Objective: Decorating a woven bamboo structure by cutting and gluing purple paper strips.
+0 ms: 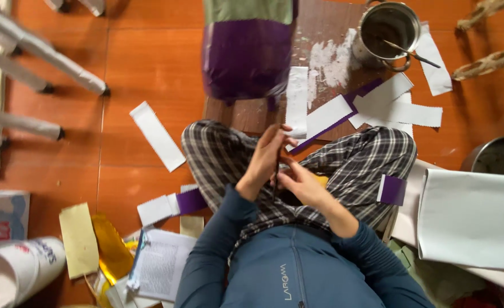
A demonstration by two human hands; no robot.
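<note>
I sit cross-legged on the floor in plaid trousers. My left hand (265, 158) and my right hand (298, 181) meet in my lap, both closed around a thin dark stick-like thing (277, 171) that stands between them. A yellow object (321, 180) shows partly under my right hand. Just beyond my hands, white paper strips (297, 100) and a white-and-purple strip (327, 117) lie on a brown board (252, 114). What the stick is cannot be made out.
A purple-wrapped object (246, 57) stands on the board. A metal pot (386, 34) with a brush sits far right, another pot (500, 154) at the right edge. White sheets (471, 219) lie right. Papers, a booklet (160, 262) and chair legs (41, 51) crowd the left.
</note>
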